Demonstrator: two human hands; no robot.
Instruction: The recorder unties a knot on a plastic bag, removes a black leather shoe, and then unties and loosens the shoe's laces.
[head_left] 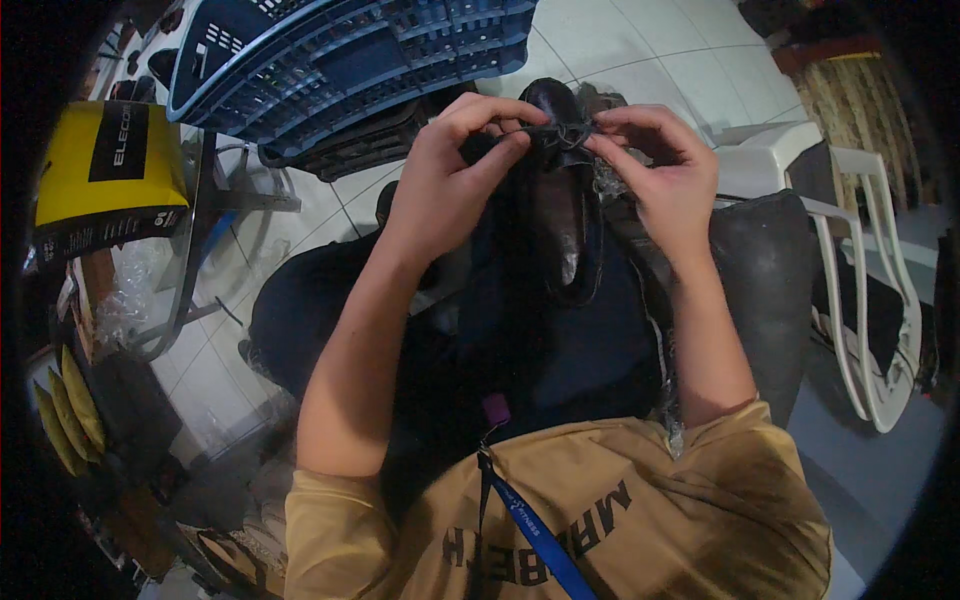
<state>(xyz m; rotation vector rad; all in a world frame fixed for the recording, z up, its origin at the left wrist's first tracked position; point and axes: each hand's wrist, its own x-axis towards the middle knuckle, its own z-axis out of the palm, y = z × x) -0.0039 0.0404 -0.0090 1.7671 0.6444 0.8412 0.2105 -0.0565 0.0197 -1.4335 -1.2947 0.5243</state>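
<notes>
A black leather lace-up shoe [557, 215] rests on my lap, its toe pointing away from me and its dark, shiny insole facing up. Over its front my two hands face each other. My left hand [465, 150] pinches one side of the dark shoelace [562, 133] between thumb and fingertips. From the other side, my right hand [655, 155] pinches the lace in the same way. Loops of lace cross between my fingertips, just above the shoe. Whether a knot has formed there I cannot tell.
Blue plastic crates [350, 65] stand stacked ahead on the tiled floor. To the left, a yellow and black box [110, 165] sits by a metal frame [200, 220]. A white plastic chair [870, 290] stands at the right, beside a dark grey cushion-like thing [765, 290].
</notes>
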